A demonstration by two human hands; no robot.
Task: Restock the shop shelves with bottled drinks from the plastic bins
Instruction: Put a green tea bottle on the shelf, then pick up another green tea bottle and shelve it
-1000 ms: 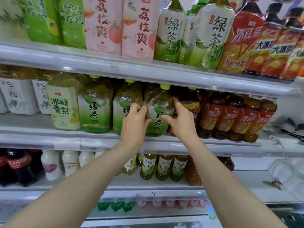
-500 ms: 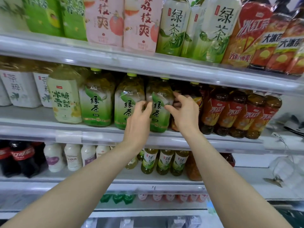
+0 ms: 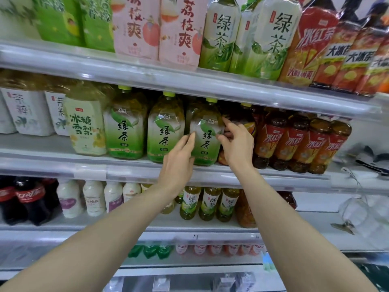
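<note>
The middle shelf (image 3: 273,180) shows me three green tea bottles (image 3: 162,133) and four red iced-tea bottles (image 3: 294,142). The rightmost green tea bottle (image 3: 207,142) stands between my hands: left hand (image 3: 176,163) flat-fingered against its side, right hand (image 3: 237,146) curled round it.

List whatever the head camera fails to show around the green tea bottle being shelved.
- Plastic bins: outside the head view.
- Yellow-capped bottle beside the green tea bottle: label mostly hidden by the right hand, head view.
- Top-shelf green tea bottles: caps cut by the upper edge.
- Lowest bottles: too blurred to read.
</note>
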